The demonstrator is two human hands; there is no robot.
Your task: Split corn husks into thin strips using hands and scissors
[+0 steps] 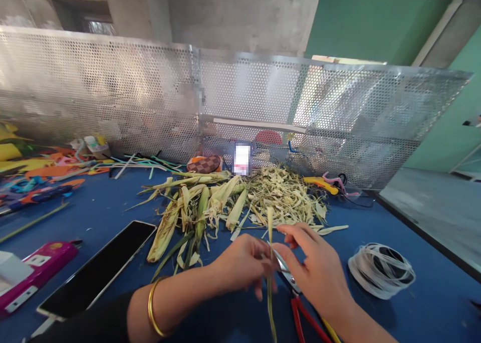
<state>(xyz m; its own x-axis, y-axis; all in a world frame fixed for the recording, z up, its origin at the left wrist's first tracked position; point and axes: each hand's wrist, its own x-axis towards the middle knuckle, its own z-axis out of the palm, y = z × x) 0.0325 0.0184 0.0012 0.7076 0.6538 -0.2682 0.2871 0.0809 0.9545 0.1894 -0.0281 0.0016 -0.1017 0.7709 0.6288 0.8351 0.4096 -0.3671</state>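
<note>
Strip of husk (269, 303), lengthwise between both hands, pinched in the closed left hand (250, 263); right hand (315, 260) loosely curled alongside, its hold unclear; best kept taut and untwisted, skin clear of the red-handled cutter (295, 287).

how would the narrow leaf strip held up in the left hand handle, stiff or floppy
Probably light, since the strip looks thin and narrow. Perhaps springy rather than limp: its upper end stands up above the left hand. The long lower part curves slightly, so it would likely bend easily.
</note>
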